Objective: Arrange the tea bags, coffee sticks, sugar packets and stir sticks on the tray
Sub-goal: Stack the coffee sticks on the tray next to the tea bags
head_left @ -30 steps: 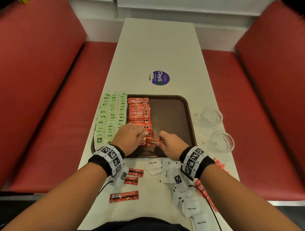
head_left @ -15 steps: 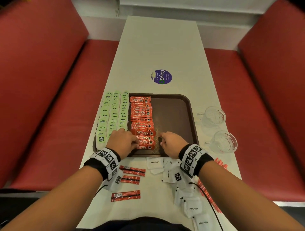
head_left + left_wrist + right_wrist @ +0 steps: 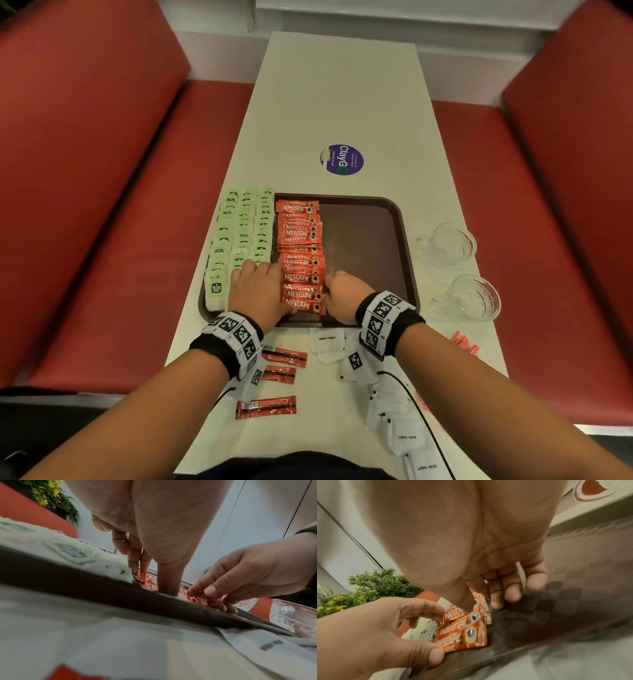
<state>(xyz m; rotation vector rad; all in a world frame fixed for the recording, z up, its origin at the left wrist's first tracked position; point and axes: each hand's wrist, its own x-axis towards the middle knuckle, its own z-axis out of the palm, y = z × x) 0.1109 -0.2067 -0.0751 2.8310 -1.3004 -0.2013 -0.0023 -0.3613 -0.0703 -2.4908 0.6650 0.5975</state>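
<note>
A brown tray [image 3: 363,246] carries rows of green tea bags [image 3: 239,236] on its left and a column of red coffee sticks [image 3: 299,246] beside them. My left hand [image 3: 274,287] rests at the left ends of the nearest sticks, its finger and thumb touching their edges [image 3: 462,635]. At the right ends my right hand [image 3: 330,286] has its thumb pressing on a stick and its fingertips [image 3: 496,604] down on the tray. Neither hand lifts anything. Loose coffee sticks [image 3: 284,356], white sugar packets [image 3: 329,341] and red stir sticks [image 3: 464,344] lie on the table near me.
Two glass cups [image 3: 448,243] [image 3: 474,298] stand right of the tray. A round purple sticker [image 3: 342,160] is on the white table beyond it. Red benches flank the table. The tray's right half is bare.
A second ago my right hand pinched a coffee stick over the near end of the column. That stick now lies in the column, and both hands touch the sticks' ends.
</note>
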